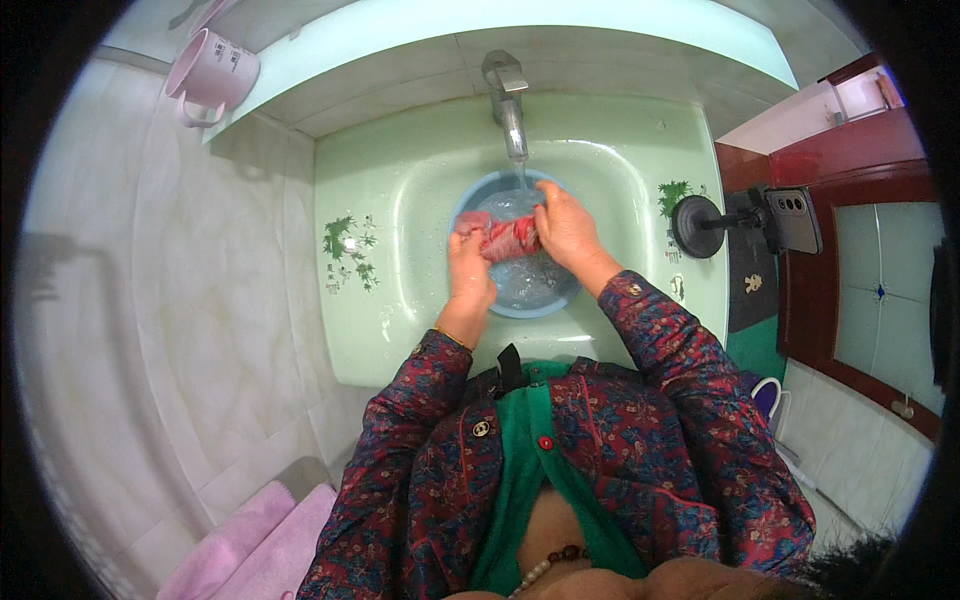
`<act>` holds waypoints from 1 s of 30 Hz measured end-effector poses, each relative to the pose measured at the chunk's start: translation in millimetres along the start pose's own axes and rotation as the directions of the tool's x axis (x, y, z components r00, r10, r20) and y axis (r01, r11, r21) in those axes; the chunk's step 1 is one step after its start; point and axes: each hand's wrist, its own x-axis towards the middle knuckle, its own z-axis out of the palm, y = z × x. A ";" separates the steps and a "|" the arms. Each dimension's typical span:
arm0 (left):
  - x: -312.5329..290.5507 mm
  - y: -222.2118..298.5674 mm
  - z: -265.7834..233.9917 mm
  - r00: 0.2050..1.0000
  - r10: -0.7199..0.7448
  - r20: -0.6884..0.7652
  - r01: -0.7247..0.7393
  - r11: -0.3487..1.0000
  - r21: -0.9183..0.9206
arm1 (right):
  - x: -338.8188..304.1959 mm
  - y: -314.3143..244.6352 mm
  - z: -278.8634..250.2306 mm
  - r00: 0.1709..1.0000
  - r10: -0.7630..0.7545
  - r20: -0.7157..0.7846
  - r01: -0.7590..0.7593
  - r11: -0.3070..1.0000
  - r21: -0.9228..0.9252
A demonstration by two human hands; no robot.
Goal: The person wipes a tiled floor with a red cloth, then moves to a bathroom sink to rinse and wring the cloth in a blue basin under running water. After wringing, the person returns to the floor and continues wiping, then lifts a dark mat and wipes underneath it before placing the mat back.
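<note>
A wet red cloth (pixel 511 240) is stretched and bunched between my two hands, just above a light blue basin (pixel 487 185). My left hand (pixel 467 267) is closed on the cloth's left end, where a loose paler flap sticks up. Its right end is in my right hand (pixel 568 230), the fingers wrapped round it. From the chrome faucet (pixel 512 125) a stream of water runs into the basin behind the cloth. Bubbly water shows in the basin, which stands in a pale green sink (pixel 355 165).
A pink mug (pixel 215 72) stands on the shelf (pixel 390 42) at the upper left. Right of the sink, a phone (pixel 796 220) sits on a holder with a round black base (pixel 697 227). Pink towels (pixel 250 545) hang at the lower left, and a red-framed door (pixel 815 310) is at the right.
</note>
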 end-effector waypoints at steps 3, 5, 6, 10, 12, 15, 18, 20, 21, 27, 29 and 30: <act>0.1 10.2 -7.4 0.994 -0.085 -0.072 0.086 0.996 0.011 | -14.7 9.6 -11.5 0.982 -0.084 0.170 0.106 0.986 -0.129; 2.1 5.9 -12.3 0.988 -0.121 -0.093 0.122 0.993 -0.001 | -23.7 14.1 -13.8 0.916 -0.129 0.380 0.223 0.950 -0.216; 3.4 0.1 -14.3 0.986 -0.133 -0.096 0.132 0.991 -0.019 | -27.6 15.5 -12.6 0.845 -0.121 0.521 0.279 0.931 -0.235; 13.4 -38.6 -23.2 0.929 -0.278 -0.244 0.257 0.959 -0.115 | -37.2 11.1 16.1 0.970 -0.127 0.209 0.183 0.943 -0.277; 22.2 -52.5 -31.3 0.909 -0.363 -0.204 0.338 0.929 -0.148 | -49.3 3.9 39.4 0.936 -0.064 0.345 0.225 0.865 -0.449; 24.4 -60.4 -37.0 0.928 -0.365 -0.075 0.333 0.903 -0.272 | -53.4 12.6 60.2 0.796 -0.070 0.601 0.298 0.909 -0.290; 17.7 -55.5 -30.6 0.852 -0.414 -0.320 0.404 0.909 -0.099 | -44.4 21.8 71.8 0.836 0.055 0.546 0.094 0.966 -0.241; 14.2 -50.1 -22.8 0.856 -0.426 -0.292 0.401 0.905 -0.144 | -34.9 21.7 71.6 0.886 0.171 0.431 -0.068 0.967 -0.244; 14.5 -46.6 -20.9 0.880 -0.407 -0.245 0.379 0.912 -0.154 | -25.6 19.8 69.1 0.885 0.066 0.460 -0.044 0.997 -0.058; 33.2 -16.4 -40.4 0.857 -0.490 0.159 0.515 0.819 -0.252 | -35.4 -39.7 28.6 0.874 -0.372 0.313 0.190 0.854 0.485; 30.9 -6.5 -39.4 0.832 -0.474 0.288 0.541 0.807 -0.236 | -41.8 -62.1 19.4 0.857 -0.451 0.249 0.315 0.841 0.439; 28.0 -0.5 -36.4 0.799 -0.447 0.401 0.566 0.784 -0.253 | -44.3 -70.3 16.3 0.852 -0.446 0.273 0.312 0.853 0.419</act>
